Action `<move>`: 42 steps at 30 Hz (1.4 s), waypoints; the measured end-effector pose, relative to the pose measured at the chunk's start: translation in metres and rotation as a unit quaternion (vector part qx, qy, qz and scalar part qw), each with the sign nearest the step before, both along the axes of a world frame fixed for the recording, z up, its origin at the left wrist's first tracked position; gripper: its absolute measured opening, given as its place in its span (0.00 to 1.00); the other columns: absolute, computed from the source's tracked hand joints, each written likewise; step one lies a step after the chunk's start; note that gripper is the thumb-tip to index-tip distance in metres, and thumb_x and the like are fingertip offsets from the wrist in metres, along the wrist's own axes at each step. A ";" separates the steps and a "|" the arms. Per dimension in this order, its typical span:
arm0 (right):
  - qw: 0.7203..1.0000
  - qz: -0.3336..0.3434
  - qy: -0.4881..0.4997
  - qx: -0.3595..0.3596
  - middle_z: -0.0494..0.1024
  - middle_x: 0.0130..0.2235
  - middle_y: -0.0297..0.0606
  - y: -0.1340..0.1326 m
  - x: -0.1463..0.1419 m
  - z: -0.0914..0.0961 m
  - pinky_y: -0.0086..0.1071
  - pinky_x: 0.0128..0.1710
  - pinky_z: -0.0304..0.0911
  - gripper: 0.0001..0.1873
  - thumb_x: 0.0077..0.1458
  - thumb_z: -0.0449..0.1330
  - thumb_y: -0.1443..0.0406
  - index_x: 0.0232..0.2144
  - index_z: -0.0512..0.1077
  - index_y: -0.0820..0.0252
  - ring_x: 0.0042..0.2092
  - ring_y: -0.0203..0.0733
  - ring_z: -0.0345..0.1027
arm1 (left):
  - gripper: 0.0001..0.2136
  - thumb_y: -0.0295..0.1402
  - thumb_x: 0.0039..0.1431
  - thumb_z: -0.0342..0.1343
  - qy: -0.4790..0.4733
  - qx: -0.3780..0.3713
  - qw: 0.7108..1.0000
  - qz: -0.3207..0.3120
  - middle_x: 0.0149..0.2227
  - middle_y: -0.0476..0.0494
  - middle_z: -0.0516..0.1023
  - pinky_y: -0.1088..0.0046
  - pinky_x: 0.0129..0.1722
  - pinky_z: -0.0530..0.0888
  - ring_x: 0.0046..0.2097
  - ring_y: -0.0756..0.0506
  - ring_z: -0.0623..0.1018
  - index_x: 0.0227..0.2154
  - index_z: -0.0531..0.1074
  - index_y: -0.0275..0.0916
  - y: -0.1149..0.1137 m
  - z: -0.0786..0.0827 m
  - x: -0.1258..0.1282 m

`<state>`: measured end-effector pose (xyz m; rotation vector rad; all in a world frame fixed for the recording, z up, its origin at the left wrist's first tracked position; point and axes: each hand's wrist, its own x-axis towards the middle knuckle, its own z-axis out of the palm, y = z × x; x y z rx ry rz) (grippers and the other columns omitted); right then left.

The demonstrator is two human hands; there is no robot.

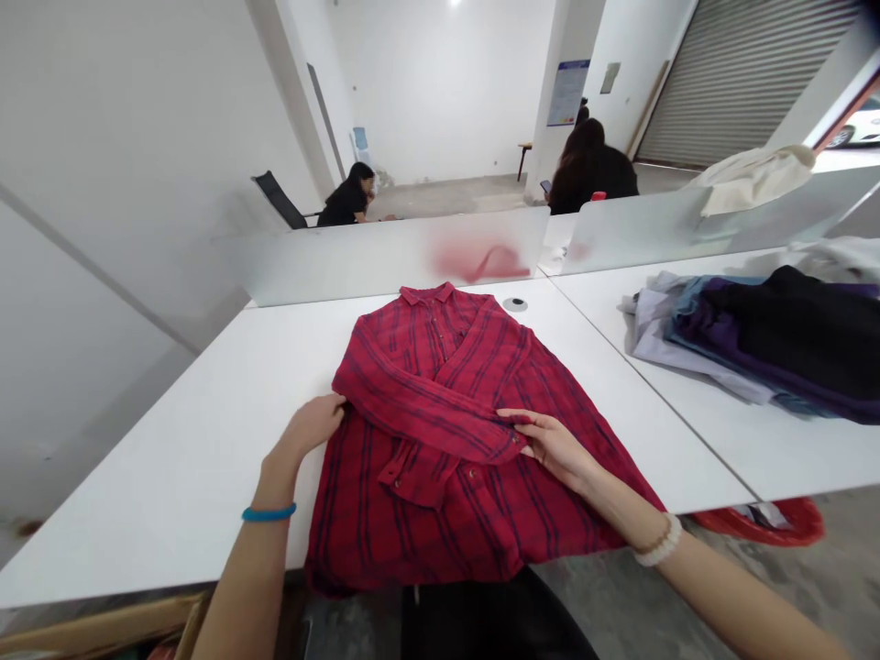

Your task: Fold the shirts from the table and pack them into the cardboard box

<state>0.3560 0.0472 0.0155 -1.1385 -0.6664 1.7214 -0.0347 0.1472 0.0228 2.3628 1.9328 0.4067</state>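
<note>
A red plaid shirt [440,431] lies flat, front up, on the white table [171,458], collar toward the far side and hem hanging over the near edge. One sleeve is folded across the chest. My left hand [313,426] rests at the shirt's left edge, fingers curled over the fold at the sleeve. My right hand [550,445] lies on the shirt's right half, fingers stretched out and touching the end of the folded sleeve near the cuff.
A pile of dark, purple and pale clothes [763,339] sits on the adjoining table to the right. A frosted divider [385,252] runs along the table's far edge. Two people [354,197] sit beyond it. A red basket [763,522] stands below on the right.
</note>
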 end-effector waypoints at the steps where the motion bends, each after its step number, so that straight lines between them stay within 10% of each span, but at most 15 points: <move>1: 1.000 0.016 -0.007 -0.002 0.80 0.38 0.37 0.000 0.001 -0.001 0.24 0.33 0.71 0.15 0.50 0.57 0.75 0.38 0.78 0.59 0.33 0.31 0.73 | 0.16 0.30 0.54 0.45 0.003 0.003 1.000 0.013 0.39 0.46 0.82 0.67 0.45 0.74 0.42 0.43 0.79 0.36 0.78 0.42 -0.003 0.009 -0.002; 5: 0.999 0.045 -0.021 0.011 0.79 0.42 0.36 -0.004 -0.002 -0.004 0.26 0.35 0.71 0.19 0.50 0.60 0.72 0.45 0.74 0.56 0.36 0.33 0.73 | 0.20 0.32 0.61 0.38 0.007 0.036 0.999 0.020 0.48 0.46 0.78 0.70 0.52 0.69 0.50 0.46 0.76 0.45 0.75 0.42 0.005 0.026 0.021; 11: 0.993 0.027 -0.060 0.101 0.68 0.57 0.35 -0.015 -0.015 -0.005 0.32 0.44 0.70 0.35 0.45 0.67 0.65 0.56 0.64 0.46 0.51 0.40 0.68 | 0.26 0.38 0.62 0.42 0.036 0.048 0.998 0.036 0.62 0.26 0.61 0.50 0.62 0.54 0.64 0.33 0.59 0.58 0.63 0.25 0.056 -0.014 0.073; 19: 0.976 -0.014 -0.169 0.135 0.74 0.31 0.35 -0.008 0.002 -0.007 0.28 0.23 0.67 0.19 0.51 0.60 0.63 0.47 0.71 0.57 0.23 0.32 0.65 | 0.29 0.42 0.63 0.40 0.051 0.078 0.994 0.063 0.63 0.23 0.57 0.45 0.61 0.53 0.65 0.30 0.54 0.60 0.59 0.25 0.074 -0.048 0.064; 24: 0.762 -0.072 -0.516 0.386 0.69 0.52 0.47 -0.017 0.009 0.007 0.45 0.49 0.65 0.14 0.60 0.51 0.63 0.43 0.74 0.55 0.48 0.47 0.68 | 0.28 0.40 0.63 0.42 0.037 0.084 0.994 0.058 0.62 0.22 0.58 0.46 0.61 0.52 0.65 0.30 0.55 0.58 0.60 0.23 0.075 -0.046 0.064; 28: 0.642 0.073 -0.600 0.471 0.60 0.63 0.46 -0.020 -0.004 0.000 0.53 0.60 0.53 0.22 0.63 0.49 0.59 0.57 0.65 0.54 0.64 0.53 0.49 | 0.24 0.35 0.65 0.36 0.015 0.082 0.995 0.052 0.62 0.26 0.61 0.51 0.62 0.54 0.65 0.36 0.57 0.56 0.63 0.25 0.069 -0.038 0.065; 35: 0.546 0.225 -0.641 0.491 0.51 0.66 0.46 -0.017 -0.014 -0.032 0.60 0.61 0.44 0.30 0.63 0.48 0.54 0.64 0.53 0.54 0.67 0.54 0.39 | 0.26 0.40 0.63 0.42 0.014 0.033 0.999 0.037 0.64 0.31 0.57 0.49 0.62 0.53 0.66 0.33 0.53 0.58 0.62 0.29 -0.023 -0.037 0.053; 42: 0.635 0.216 -0.571 0.474 0.57 0.64 0.43 -0.014 -0.008 -0.027 0.60 0.63 0.40 0.26 0.62 0.51 0.54 0.60 0.62 0.53 0.66 0.52 0.45 | 0.24 0.40 0.61 0.40 -0.085 0.001 0.993 0.079 0.63 0.39 0.61 0.51 0.65 0.44 0.67 0.38 0.52 0.57 0.65 0.39 -0.188 -0.054 0.051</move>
